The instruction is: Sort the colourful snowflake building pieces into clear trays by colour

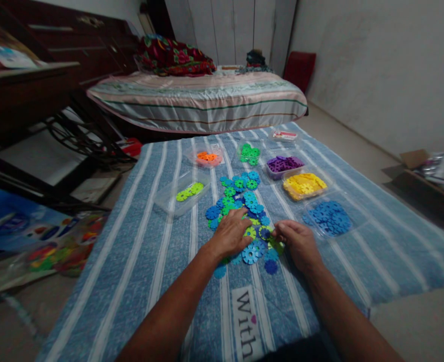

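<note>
From the head camera, the left hand (230, 234) lies palm down on the loose pile of plastic discs (240, 198), its fingers slightly spread over blue and green pieces. The right hand (299, 242) rests just beside it at the pile's near edge, fingers drawn together with the tips on the discs. Whether it actually pinches one is unclear in the dim view. The pile sits in the middle of the blue striped surface (139, 261). Clear trays ring it: lime tray (182, 195), orange tray (207, 158), green tray (249, 153), purple tray (284, 164), yellow tray (305, 185), blue tray (329, 217).
</note>
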{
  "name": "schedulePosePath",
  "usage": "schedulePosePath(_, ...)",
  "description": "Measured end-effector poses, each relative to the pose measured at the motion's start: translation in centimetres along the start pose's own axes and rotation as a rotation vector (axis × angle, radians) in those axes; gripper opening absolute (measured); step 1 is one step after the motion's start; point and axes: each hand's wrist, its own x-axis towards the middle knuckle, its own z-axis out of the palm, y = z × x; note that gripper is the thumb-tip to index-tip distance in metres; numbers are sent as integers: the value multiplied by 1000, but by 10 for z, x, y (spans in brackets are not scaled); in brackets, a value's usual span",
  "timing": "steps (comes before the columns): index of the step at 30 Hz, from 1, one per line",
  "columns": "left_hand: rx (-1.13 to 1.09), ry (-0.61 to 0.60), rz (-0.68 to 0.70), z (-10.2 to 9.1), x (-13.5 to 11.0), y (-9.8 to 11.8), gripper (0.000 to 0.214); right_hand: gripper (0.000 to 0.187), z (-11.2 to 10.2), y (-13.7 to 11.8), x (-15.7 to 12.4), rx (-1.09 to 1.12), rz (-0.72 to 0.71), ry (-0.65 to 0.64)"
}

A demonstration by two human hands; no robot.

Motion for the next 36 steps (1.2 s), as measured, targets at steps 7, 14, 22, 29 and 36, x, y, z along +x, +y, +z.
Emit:
schedulePosePath(7, -34, 17, -46, -2, 0, 5, 23, 24, 2, -3, -1, -2, 4, 8)
schedulePosePath(14, -140, 133, -70, -4, -2, 11, 9, 25, 1, -1, 0, -12, 1, 7)
schedulePosePath(22, -692, 356, -288, -11, 2, -13, 12, 22, 1, 0, 0, -11, -10, 0)
schedulePosePath(29, -175, 831, -427, -74, 2, -71, 9, 23, 2, -3, -1, -22, -7, 10)
schedulePosePath(36, -8, 668, -308, -63, 1, -75, 14, 24, 1, 0, 0, -30, -3, -4)
